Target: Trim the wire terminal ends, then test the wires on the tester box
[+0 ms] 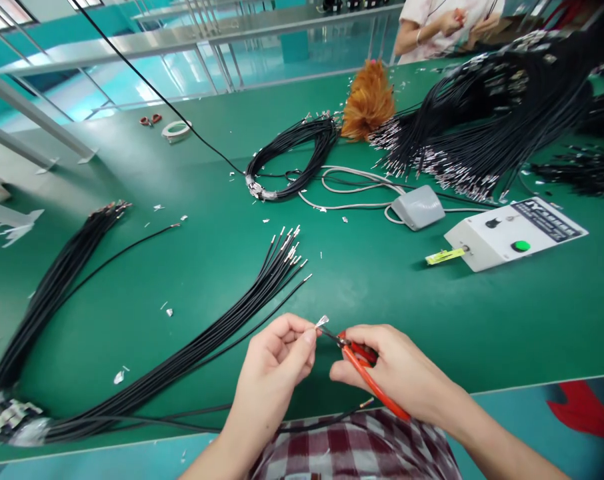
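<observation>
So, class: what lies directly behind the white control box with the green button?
Behind the white control box lies a heap of black wires with metal terminals, spread on the green table. Whatever sits beneath that heap is covered.

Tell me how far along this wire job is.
Looks done: a fanned bundle on the mat shows metal tips. In hand: the left hand pinches a small metal terminal while the right hand works red-handled pliers at it. Possibly left: the pile of wires at the back.
</observation>
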The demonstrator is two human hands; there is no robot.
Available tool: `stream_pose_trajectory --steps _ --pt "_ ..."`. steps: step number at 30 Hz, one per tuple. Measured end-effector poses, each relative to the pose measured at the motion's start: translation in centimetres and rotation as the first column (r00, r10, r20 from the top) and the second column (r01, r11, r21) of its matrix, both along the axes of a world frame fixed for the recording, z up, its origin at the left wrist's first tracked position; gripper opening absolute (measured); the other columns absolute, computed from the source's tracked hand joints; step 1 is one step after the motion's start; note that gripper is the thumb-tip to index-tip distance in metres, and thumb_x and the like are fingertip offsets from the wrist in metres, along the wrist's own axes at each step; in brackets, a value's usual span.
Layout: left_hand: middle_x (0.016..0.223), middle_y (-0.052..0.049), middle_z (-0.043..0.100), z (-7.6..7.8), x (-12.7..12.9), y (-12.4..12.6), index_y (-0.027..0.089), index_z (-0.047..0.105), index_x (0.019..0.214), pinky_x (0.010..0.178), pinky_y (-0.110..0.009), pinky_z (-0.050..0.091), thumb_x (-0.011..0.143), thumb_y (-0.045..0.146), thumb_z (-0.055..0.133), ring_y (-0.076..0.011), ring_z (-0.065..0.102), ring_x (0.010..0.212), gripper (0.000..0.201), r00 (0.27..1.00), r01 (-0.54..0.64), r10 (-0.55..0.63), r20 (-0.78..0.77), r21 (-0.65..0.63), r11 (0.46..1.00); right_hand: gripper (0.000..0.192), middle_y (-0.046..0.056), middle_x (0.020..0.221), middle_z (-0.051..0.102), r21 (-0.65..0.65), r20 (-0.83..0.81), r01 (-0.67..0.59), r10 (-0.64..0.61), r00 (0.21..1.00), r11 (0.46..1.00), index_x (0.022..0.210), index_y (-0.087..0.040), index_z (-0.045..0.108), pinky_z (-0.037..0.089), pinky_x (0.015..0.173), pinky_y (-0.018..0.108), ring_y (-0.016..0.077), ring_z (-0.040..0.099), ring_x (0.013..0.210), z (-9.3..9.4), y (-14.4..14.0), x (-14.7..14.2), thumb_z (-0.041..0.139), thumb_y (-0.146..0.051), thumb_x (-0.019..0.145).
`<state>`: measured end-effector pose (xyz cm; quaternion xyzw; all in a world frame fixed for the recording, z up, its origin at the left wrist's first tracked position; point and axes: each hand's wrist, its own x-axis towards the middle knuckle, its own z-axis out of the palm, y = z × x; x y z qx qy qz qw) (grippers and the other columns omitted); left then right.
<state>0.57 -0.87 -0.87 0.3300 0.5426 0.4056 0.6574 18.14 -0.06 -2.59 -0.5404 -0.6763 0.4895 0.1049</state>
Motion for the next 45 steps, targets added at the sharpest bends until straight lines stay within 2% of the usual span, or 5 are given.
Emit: stream_pose_trajectory --steps 12,26,28,34,45 --pt "0.056 0.006 0.046 0.2 0.2 0.1 0.015 0.053 0.067 0.044 -0.016 0.029 0.079 0.028 0.063 -0.0049 0.036 0.048 0.02 0.987 0.067 -0.059 -0.146 0.048 0.997 0.041 -0.006 0.057 0.027 -0.227 -0.142 -0.117 0.086 0.986 0.967 0.059 -0.02 0.036 0.018 0.042 0.023 0.0089 0.023 0.052 -0.7 1.3 0.8 0.057 -0.05 0.078" --pt "0.057 0.004 0.049 -0.1 -0.3 -0.3 0.015 0.057 0.069 0.045 -0.015 0.029 0.078 0.032 0.067 -0.0058 0.039 0.05 0.022 0.993 -0.077 0.082 -0.083 0.07 0.995 0.046 -0.008 0.051 0.027 -0.256 -0.108 0.029 -0.059 0.992 0.966 0.056 -0.02 0.036 0.016 0.041 0.023 0.0072 0.022 0.047 -0.9 0.9 1.8 0.062 -0.053 0.074" --pt "0.056 0.004 0.049 0.1 -0.1 -0.2 0.015 0.057 0.068 0.045 -0.016 0.029 0.077 0.032 0.068 -0.0064 0.038 0.05 0.022 0.993 -0.047 0.055 -0.109 0.071 0.996 0.04 -0.007 0.052 0.038 -0.284 -0.289 0.079 -0.163 0.943 0.956 0.06 -0.02 0.042 0.025 0.043 0.021 0.0073 0.032 0.047 -0.4 1.0 0.9 0.065 -0.049 0.074" --pt "0.056 0.005 0.047 0.0 0.7 -0.7 0.016 0.055 0.069 0.045 -0.018 0.029 0.08 0.029 0.063 -0.0068 0.036 0.05 0.019 0.977 0.024 0.002 -0.211 0.122 0.992 0.028 0.0 0.076 0.067 -0.315 -0.679 0.365 -0.477 0.559 0.876 0.068 -0.021 0.046 0.048 0.069 0.026 0.013 0.061 0.072 0.2 1.4 -2.5 0.074 -0.025 0.067" --pt "0.065 0.003 0.055 -0.7 0.8 -0.7 0.017 0.057 0.074 0.054 -0.018 0.038 0.074 0.027 0.07 -0.0089 0.047 0.059 0.017 0.984 -0.058 0.08 -0.162 0.133 0.989 0.027 -0.001 0.07 0.068 -0.353 -0.683 0.399 -0.525 0.508 0.846 0.068 -0.021 0.047 0.051 0.066 0.028 0.0152 0.065 0.069 -0.2 1.8 -3.0 0.074 -0.02 0.062"
